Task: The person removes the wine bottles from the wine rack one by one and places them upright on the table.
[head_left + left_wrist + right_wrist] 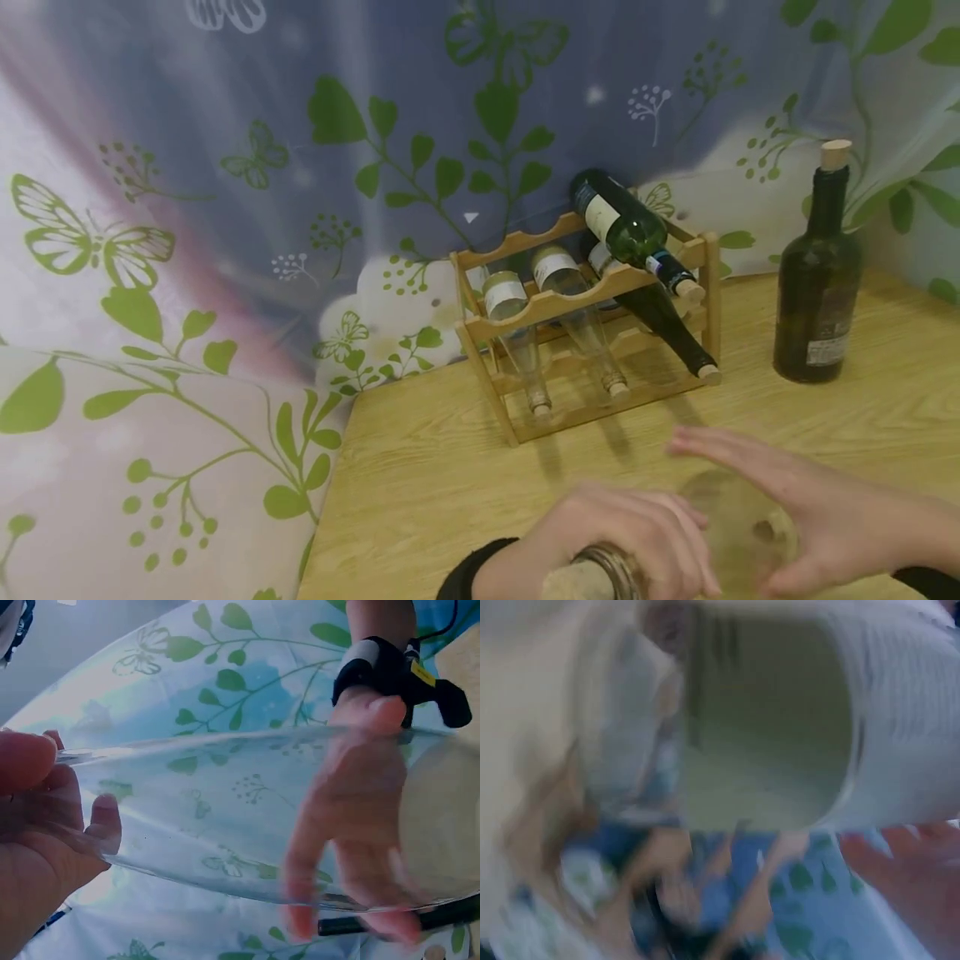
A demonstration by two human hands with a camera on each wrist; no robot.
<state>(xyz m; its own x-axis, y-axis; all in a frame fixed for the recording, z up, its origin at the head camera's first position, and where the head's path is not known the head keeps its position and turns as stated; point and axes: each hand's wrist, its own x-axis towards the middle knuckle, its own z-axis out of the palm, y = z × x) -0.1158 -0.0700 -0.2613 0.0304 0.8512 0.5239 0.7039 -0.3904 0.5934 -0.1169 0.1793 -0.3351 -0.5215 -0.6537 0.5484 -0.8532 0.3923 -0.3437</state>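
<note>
My left hand (626,533) grips the neck of a clear glass bottle (210,814), just below its cork (577,581). The bottle lies tilted, neck toward me and base away. In the left wrist view, its glass body stretches from the left hand (49,825) toward the right. My right hand (817,512) is beside the base end with fingers straight and thumb spread apart. Whether it touches the glass cannot be told. In the right wrist view, a pale label (915,712) wraps part of the bottle, blurred.
A wooden wine rack (487,358) stands on the wood-grain table (405,467), holding several corked bottles, including a green bottle (637,233) on top. A dark corked bottle (816,292) stands upright to its right. A leaf-patterned cloth (247,275) hangs behind and left.
</note>
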